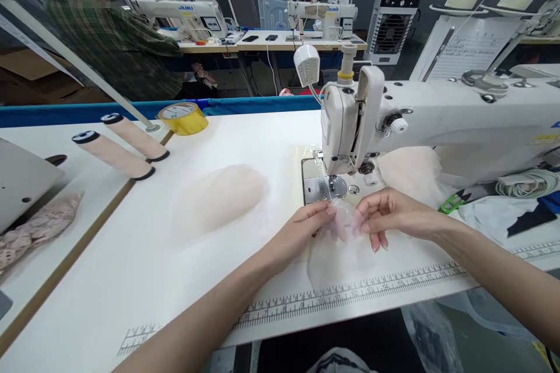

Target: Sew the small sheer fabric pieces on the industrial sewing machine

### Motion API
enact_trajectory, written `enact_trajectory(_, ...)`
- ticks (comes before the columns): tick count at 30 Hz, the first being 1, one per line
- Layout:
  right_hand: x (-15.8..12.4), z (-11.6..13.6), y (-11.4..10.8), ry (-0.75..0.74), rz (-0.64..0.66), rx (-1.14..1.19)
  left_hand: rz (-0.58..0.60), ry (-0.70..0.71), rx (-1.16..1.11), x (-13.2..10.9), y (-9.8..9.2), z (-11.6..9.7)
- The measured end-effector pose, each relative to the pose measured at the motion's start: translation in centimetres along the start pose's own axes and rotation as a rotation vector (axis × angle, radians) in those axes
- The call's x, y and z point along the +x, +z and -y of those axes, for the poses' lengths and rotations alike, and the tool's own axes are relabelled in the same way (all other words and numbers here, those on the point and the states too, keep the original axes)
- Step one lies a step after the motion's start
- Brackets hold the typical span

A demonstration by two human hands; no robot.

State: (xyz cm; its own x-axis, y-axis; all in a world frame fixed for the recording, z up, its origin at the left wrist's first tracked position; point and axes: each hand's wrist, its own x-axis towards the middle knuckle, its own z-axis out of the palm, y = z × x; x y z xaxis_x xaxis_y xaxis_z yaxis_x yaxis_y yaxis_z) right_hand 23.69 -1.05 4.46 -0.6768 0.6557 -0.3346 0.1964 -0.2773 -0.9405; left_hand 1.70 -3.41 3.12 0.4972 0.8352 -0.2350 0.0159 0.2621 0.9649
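Note:
A piece of sheer white fabric point(335, 262) hangs between my two hands, just in front of the needle plate point(315, 186) of a white sewing machine point(345, 122). My left hand point(311, 220) pinches its upper left edge, thumb against fingers. On the other side, my right hand point(385, 217) grips the fabric between thumb and fingers, with some fingertips seen through the thin cloth. The lower part of the fabric rests on the white table by the printed ruler. Left of the machine, a pale, sheer fabric piece point(227, 195) lies flat.
Two pale thread cones point(116, 154) lie on the left, near a roll of yellow tape point(182, 118). Green-handled snips point(452, 203) and cloth scraps sit at the right. More peach fabric point(411, 172) lies under the machine arm. A person in a plaid shirt point(109, 46) is beyond the table.

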Motion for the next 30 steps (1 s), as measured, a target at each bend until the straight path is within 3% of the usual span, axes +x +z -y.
enact_trajectory(7,0.6,-0.5,0.7,-0.036,-0.141,-0.034,-0.017,0.068,0.025,0.1,0.3,0.0)
enact_trajectory(10,0.2,-0.6,0.6,-0.072,-0.214,0.035,-0.098,0.102,0.106,0.2,0.3,0.2)
enact_trajectory(13,-0.6,-0.6,0.3,-0.035,-0.202,0.111,-0.188,0.146,0.159,0.2,0.3,0.3)
enact_trajectory(17,-1.6,-0.7,0.4,0.066,-0.119,0.05,-0.222,0.181,0.183,0.2,0.5,0.3)
enact_trajectory(21,-1.2,-0.9,1.0,0.057,-0.167,-0.078,-0.215,0.199,0.242,0.1,0.7,0.4)
enact_trajectory(26,0.7,-0.8,2.1,-0.178,-0.38,-0.327,-0.105,0.245,0.36,0.1,0.9,0.8)
enact_trajectory(30,1.2,-0.4,3.2,-0.114,-0.381,-0.267,-0.06,0.258,0.407,0.0,0.6,0.8)
